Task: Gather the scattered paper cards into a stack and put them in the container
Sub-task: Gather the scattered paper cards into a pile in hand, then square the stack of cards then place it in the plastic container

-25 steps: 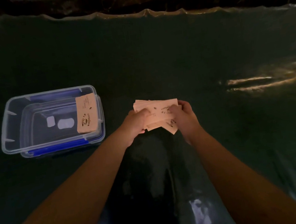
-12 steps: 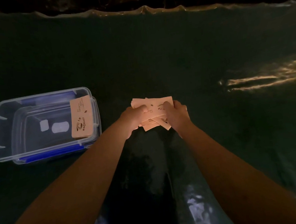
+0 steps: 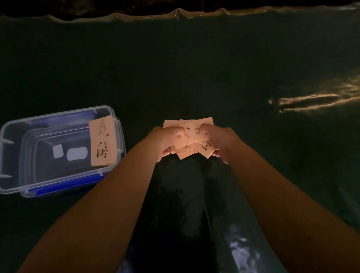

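A loose, uneven bundle of pale paper cards (image 3: 191, 135) with coffee-cup prints sits between both hands at the centre of the dark green table. My left hand (image 3: 168, 141) grips the bundle's left side and my right hand (image 3: 218, 141) grips its right side. Card corners stick out at the top and bottom. To the left stands a clear plastic container (image 3: 1, 159) with blue clips. One more card (image 3: 102, 144) leans against the container's inner right wall.
The dark green cloth (image 3: 189, 68) covers the whole table, and its wavy far edge runs across the top. A streak of reflected light (image 3: 317, 99) lies on the cloth at the right. The scene is dim.
Both hands have pressed closer together on the cards, and the bundle is tighter than a second ago. The container looks shifted only by the camera's motion.
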The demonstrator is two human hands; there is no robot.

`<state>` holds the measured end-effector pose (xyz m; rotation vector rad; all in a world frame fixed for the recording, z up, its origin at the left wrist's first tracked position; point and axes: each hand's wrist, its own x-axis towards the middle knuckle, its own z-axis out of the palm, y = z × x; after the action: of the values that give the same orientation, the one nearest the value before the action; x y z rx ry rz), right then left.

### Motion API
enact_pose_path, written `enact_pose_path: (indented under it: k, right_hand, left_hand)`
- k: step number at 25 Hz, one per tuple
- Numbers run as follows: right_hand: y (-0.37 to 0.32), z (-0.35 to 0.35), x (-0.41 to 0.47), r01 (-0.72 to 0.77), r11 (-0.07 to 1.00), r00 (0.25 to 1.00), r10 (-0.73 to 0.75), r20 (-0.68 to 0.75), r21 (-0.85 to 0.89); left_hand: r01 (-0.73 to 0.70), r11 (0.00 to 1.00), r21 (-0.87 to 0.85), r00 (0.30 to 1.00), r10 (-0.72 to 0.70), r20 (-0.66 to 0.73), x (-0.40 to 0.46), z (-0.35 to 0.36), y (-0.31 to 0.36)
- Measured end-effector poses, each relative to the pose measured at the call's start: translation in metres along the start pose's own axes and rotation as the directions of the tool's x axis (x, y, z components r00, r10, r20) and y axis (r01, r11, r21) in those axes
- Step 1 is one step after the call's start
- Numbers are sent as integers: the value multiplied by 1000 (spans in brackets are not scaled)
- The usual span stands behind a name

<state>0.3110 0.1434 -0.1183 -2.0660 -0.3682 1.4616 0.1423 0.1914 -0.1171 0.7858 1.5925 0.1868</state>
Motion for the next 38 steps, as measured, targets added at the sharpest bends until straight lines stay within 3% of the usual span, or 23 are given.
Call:
enact_pose_path:
  k: [9,15,21,25,31,36,38]
  right_hand:
    - [9,-5,1,-14,999,990,10,137,32]
    - [43,-11,-18,197,979,952,-203,228,47]
    - [75,-6,-36,450,893,878,-441,183,-7]
    - [91,0,-39,471,882,867,-469,168,34]
    - [111,11,-44,507,862,856,-503,120,-5]
    - [113,13,-45,531,847,841,-530,105,24]
    - [116,19,-48,529,841,837,-539,97,115]
  left_hand:
    - [-5,999,-53,993,11,119,-6,0,-11]
    - [-284,959,6,950,281,136,-17,-7,-42]
    - [-481,874,70,874,471,116,-26,-22,-76]
    - [-521,854,-5,851,520,75,-29,-17,-92]
    - [-542,839,-54,838,534,-111,-31,3,-115]
    - [-548,814,-192,835,548,-58,-30,1,-126]
    - [-555,787,-270,828,555,-83,-33,8,-124]
